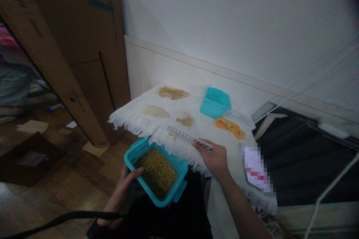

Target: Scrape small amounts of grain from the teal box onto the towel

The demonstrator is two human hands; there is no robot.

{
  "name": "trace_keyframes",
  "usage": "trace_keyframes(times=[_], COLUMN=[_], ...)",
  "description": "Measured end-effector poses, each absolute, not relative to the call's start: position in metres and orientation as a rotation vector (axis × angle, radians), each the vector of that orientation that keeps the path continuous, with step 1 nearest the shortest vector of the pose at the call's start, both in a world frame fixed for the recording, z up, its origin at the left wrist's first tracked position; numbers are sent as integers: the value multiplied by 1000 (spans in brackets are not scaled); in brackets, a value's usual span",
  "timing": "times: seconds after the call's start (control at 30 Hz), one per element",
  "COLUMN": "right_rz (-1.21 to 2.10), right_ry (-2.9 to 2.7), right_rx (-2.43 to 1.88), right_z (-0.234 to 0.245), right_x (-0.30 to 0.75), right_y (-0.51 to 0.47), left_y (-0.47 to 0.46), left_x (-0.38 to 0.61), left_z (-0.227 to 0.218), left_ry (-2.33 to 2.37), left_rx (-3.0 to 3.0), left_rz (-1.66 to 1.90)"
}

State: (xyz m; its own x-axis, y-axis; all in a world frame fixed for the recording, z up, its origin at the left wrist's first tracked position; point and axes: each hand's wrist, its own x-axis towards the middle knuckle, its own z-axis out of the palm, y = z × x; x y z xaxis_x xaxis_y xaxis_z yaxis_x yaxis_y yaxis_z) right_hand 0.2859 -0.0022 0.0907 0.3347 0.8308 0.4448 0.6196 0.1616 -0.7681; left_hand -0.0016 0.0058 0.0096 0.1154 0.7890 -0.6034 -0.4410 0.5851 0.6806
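My left hand (123, 190) grips a turquoise container (134, 155) full of yellowish beans (157, 171), held just below the near edge of the table. My right hand (214, 158) is closed on one end of a flat white ruler-like strip (185, 136) that lies across the white fringed cloth (157, 127). On the cloth sit a pile of beans (173, 92), a pile of white grains (155, 111) and a small scatter of beans (185, 120).
A second turquoise container (215, 102) stands at the back of the table beside a clear lid (238, 117) and orange pieces (229, 127). Large cardboard sheets (70, 44) lean at the left. A dark surface (303, 160) lies to the right with white cables (331, 188).
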Motion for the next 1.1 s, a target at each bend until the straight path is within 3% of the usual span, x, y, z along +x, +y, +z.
trace_keyframes(times=[0.43,0.73,1.1], right_rz=[258,-196,-110], right_ry=[-1479,-1143,-1197], right_rx=[-1477,-1810,-1779], right_z=[90,88,74], right_x=[275,338,326], right_y=[-32,-9,-10], left_y=[1,6,4], left_x=[-1,0,-1], left_z=[6,8,12], left_ry=[1106,1140,1128], left_rx=[378,346,344], left_rz=[954,939,918])
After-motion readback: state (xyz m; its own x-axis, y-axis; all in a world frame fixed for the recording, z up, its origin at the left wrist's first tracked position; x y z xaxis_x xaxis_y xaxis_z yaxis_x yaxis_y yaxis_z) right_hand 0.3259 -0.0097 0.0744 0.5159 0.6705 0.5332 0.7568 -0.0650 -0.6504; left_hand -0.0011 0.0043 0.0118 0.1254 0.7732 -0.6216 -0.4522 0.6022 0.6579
